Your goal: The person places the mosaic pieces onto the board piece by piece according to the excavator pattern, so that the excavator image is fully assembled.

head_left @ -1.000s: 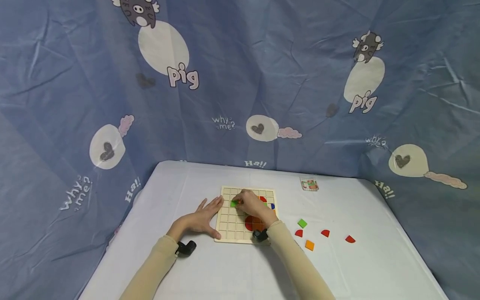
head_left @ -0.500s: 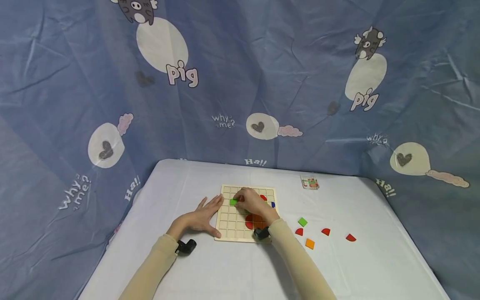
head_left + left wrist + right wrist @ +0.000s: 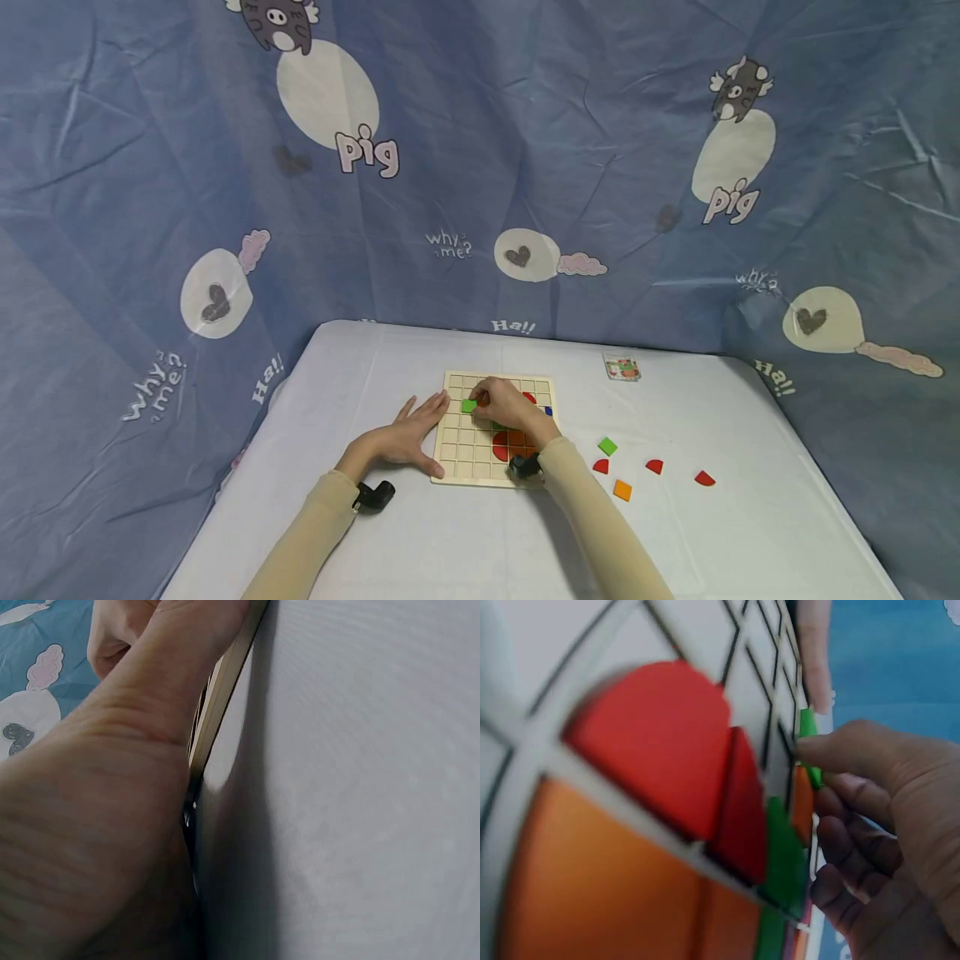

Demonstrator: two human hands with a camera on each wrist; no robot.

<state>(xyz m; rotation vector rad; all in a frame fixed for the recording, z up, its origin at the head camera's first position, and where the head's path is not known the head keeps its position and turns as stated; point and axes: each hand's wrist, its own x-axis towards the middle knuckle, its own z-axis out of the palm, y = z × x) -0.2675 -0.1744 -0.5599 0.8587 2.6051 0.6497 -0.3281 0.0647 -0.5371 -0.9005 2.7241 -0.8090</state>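
Note:
A pale wooden grid board (image 3: 465, 458) lies on the white table. My left hand (image 3: 405, 437) rests along the board's left edge, fingers and thumb spread, the thumb near the front left corner. Over the board's upper part, my right hand (image 3: 506, 406) pinches a green square tile (image 3: 808, 724) between thumb and finger; the far fingertips are partly hidden. Beside those fingers sits an orange tile (image 3: 802, 802). Nearer the right wrist camera are rounded red pieces (image 3: 664, 735), a dark green piece (image 3: 780, 847) and a large orange tile (image 3: 592, 877), set in the grid.
Right of the board lie a loose green tile (image 3: 607, 447), an orange tile (image 3: 622, 490) and red quarter-round pieces, one (image 3: 704, 478) farthest right. A small picture card (image 3: 622, 367) lies at the back. A blue patterned cloth (image 3: 420, 192) hangs behind the table.
The head view shifts slightly. Both hands stay at the board, the right still at the green tile, with only slight finger movement.

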